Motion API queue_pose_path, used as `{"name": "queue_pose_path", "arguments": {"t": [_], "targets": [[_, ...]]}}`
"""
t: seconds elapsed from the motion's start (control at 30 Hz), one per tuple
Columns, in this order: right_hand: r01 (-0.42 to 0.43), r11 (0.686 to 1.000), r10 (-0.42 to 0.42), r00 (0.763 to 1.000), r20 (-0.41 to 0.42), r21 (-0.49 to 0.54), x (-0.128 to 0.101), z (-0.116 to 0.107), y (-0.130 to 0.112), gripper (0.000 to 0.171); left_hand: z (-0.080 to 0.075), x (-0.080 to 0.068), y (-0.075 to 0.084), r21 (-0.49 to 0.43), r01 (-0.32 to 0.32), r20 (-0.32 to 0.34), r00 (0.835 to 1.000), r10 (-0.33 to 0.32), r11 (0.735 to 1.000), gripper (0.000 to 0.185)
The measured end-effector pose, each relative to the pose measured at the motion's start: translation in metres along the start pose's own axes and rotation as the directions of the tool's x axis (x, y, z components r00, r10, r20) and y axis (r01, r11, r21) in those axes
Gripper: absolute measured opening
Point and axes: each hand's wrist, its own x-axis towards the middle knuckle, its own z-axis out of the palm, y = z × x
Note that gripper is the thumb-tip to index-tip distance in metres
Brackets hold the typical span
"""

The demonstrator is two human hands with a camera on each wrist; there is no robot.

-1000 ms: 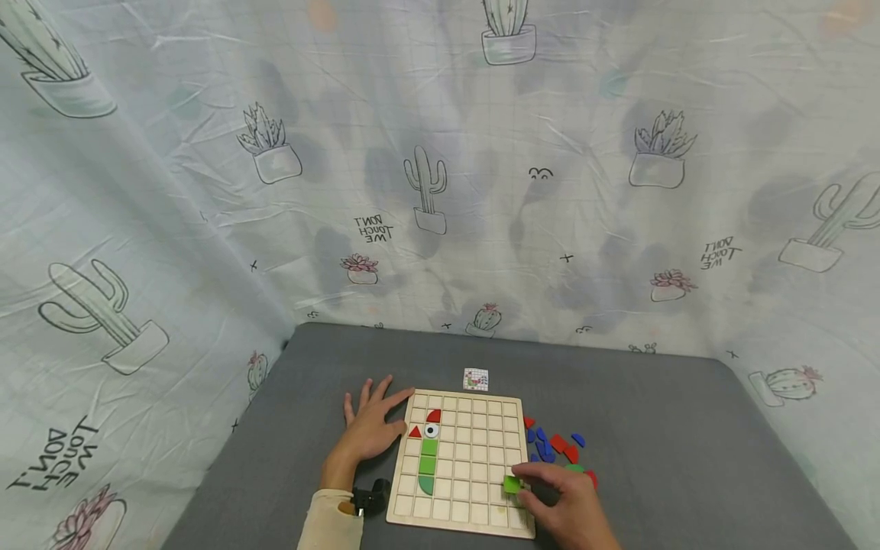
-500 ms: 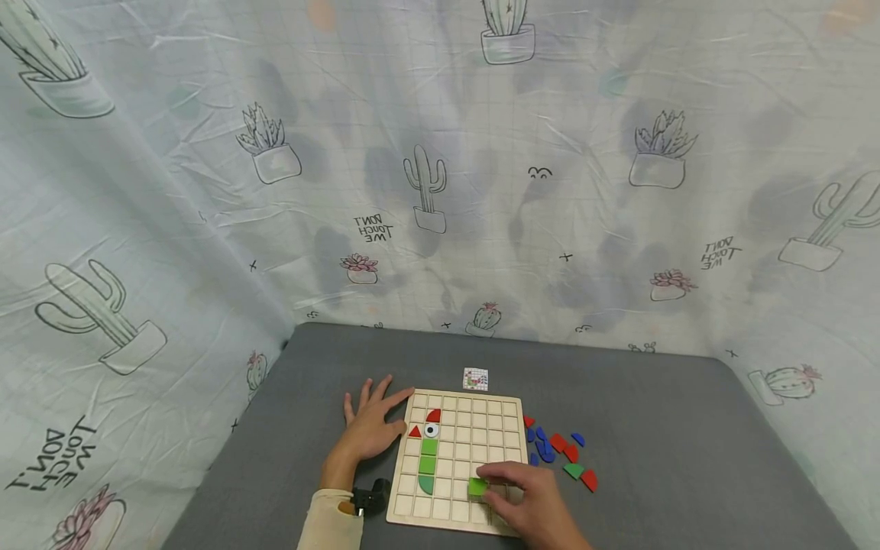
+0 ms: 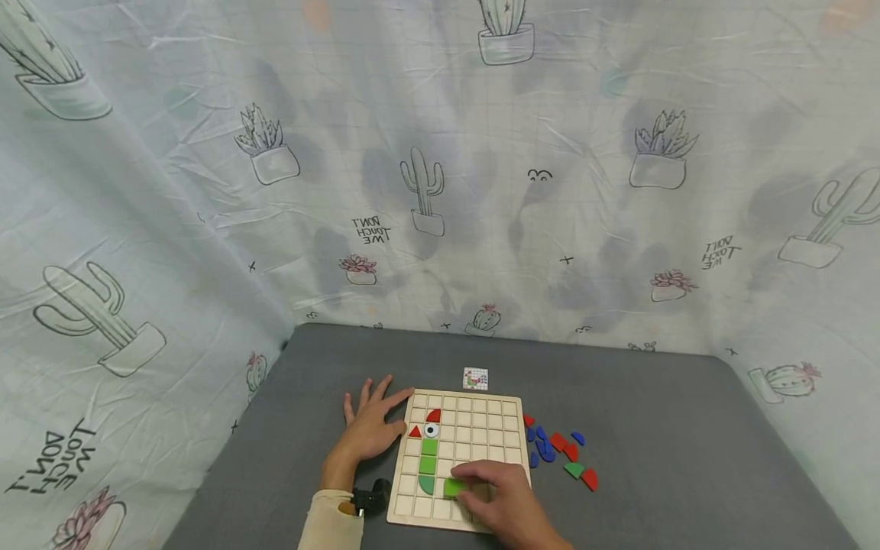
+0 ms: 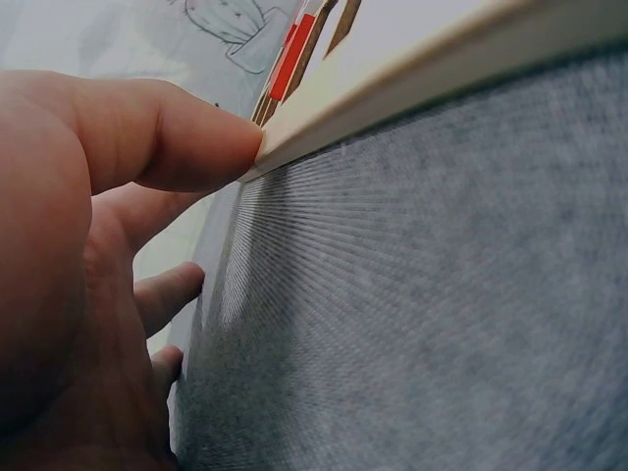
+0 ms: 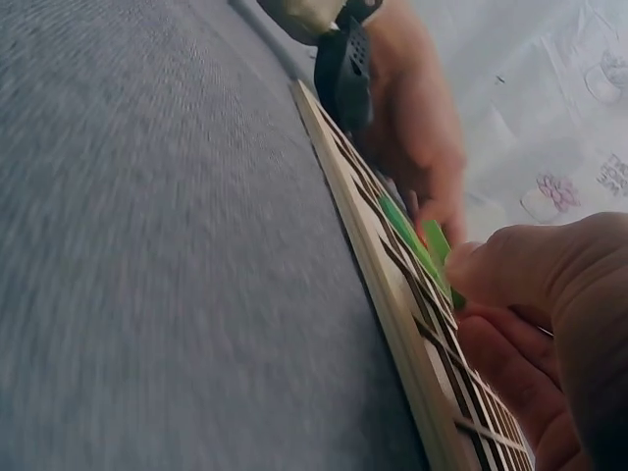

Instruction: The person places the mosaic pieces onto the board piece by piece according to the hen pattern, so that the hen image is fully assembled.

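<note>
While in RH (image 3: 507, 498), grn tile (image 3: 451, 489).

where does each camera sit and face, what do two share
Head: worn on the head, facing forward and down at the wooden grid board; left hand and right hand show.
Left wrist: on that wrist, looking past the left hand to the board's edge; only that hand shows.
Right wrist: on that wrist, looking across the board; both hands show.
Head and right wrist share the green tile the right hand pinches.
</note>
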Motion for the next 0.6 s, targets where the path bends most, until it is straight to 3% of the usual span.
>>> {"name": "queue_pose_path", "arguments": {"t": [0.13, 0.3, 0.6], "targets": [[0.058, 0.998, -0.058, 0.998, 0.015, 0.004, 0.005, 0.007, -0.002, 0.029, 0.000, 0.000, -0.001, 0.002, 0.000, -0.002, 1.000, 0.000, 1.000, 0.061], [0.117, 0.990, -0.116, 0.993, 0.024, -0.075, 0.010, 0.013, -0.003, 0.032, 0.001, -0.001, 0.000, -0.001, 0.001, -0.006, 1.000, -0.001, 1.000, 0.061], [0.067, 0.985, -0.058, 0.997, 0.055, -0.161, 0.013, 0.016, -0.010, 0.032, 0.001, 0.001, 0.000, 0.007, 0.001, -0.010, 1.000, -0.001, 1.000, 0.061]]}}
